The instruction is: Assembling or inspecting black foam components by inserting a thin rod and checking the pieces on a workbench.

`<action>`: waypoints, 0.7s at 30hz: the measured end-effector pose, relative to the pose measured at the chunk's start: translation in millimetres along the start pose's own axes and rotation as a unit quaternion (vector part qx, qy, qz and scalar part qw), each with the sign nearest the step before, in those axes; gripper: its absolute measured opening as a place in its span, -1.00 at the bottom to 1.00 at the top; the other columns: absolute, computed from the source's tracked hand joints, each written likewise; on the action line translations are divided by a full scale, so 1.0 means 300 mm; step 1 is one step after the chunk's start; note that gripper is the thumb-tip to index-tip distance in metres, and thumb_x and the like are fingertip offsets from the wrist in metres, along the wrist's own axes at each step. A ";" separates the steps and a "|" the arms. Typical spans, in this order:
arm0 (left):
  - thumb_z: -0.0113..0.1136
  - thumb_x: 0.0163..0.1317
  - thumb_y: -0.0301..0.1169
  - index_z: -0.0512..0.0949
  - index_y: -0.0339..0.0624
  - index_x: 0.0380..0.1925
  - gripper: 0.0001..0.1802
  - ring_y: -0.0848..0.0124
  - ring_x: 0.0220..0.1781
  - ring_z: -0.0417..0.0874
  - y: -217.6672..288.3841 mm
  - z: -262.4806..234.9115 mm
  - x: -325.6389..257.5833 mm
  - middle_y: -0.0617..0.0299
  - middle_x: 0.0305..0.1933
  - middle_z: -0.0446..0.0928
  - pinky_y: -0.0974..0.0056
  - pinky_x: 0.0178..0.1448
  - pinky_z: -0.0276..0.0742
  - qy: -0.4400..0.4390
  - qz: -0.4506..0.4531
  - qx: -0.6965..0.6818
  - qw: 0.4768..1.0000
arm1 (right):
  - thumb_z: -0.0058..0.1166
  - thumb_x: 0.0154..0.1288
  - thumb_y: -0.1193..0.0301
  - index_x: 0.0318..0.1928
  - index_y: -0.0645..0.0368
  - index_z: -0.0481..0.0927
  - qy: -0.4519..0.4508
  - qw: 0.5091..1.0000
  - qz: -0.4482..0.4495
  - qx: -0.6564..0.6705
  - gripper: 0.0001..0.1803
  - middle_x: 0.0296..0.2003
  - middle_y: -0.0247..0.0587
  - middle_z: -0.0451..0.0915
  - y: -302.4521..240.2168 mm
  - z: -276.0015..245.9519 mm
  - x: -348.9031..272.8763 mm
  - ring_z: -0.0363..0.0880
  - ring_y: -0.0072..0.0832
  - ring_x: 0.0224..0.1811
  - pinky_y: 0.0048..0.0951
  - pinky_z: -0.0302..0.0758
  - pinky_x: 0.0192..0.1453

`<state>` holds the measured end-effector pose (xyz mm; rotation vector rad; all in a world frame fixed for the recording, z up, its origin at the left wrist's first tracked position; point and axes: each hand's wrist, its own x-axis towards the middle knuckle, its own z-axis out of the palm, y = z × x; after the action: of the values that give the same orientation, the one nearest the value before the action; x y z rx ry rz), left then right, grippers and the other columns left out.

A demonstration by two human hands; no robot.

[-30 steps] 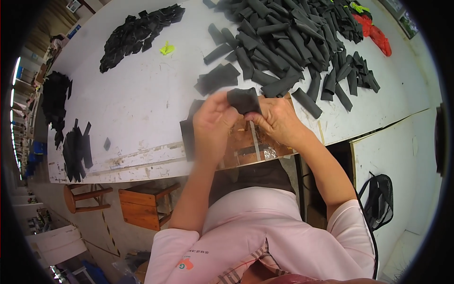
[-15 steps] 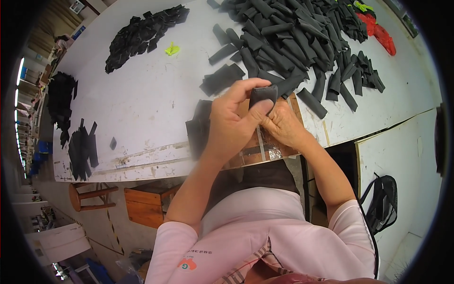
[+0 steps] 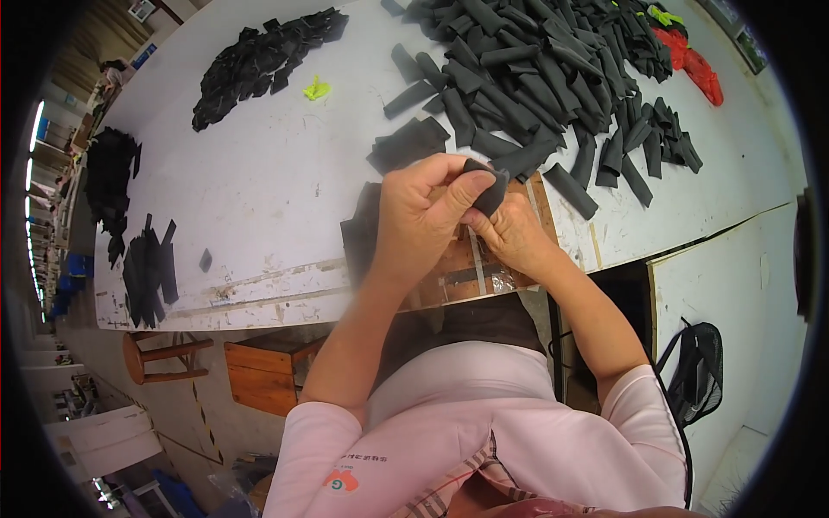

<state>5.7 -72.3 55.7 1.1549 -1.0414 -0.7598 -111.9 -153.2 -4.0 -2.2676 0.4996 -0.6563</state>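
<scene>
Above the table's front edge, both hands grip one dark grey tube-like piece of fabric or foam (image 3: 489, 195). The fingers and thumb of my left hand (image 3: 423, 211) close round its upper end, the thumb pressing across the top. My right hand (image 3: 521, 235) pinches it from below, and its fingertips are partly hidden. Flat dark grey pieces (image 3: 363, 231) lie beside my left wrist. Another small stack of flat pieces (image 3: 408, 143) lies just beyond my left hand.
A big heap of rolled dark grey pieces (image 3: 527, 73) covers the far right of the white table (image 3: 259, 190). A pile of small black pieces (image 3: 255, 73) lies far left. Brown taped board (image 3: 458, 281) sits under my hands. A red plastic bag (image 3: 695, 67) lies far right; a wooden stool (image 3: 164, 356) stands below.
The held piece has tilted and come slightly nearer to me. My left thumb has shifted to its upper end, and my left fingers have curled in more.
</scene>
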 end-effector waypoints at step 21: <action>0.09 0.05 -0.50 0.48 -0.33 -0.30 -0.81 0.39 -0.26 0.54 -0.232 -0.188 -0.052 0.07 -0.32 0.54 0.39 -0.13 0.41 0.150 -0.037 0.161 0.975 | -0.33 0.26 -0.07 -0.36 0.26 0.49 0.154 0.939 0.086 0.295 -0.40 -0.66 -0.43 0.34 0.017 -0.271 0.245 0.20 -0.69 -0.62 -0.67 0.17 -0.48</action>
<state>55.1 -56.5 -18.9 1.5403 -0.8879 -0.4611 -101.6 -237.9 65.1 -1.5483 0.5520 -0.9336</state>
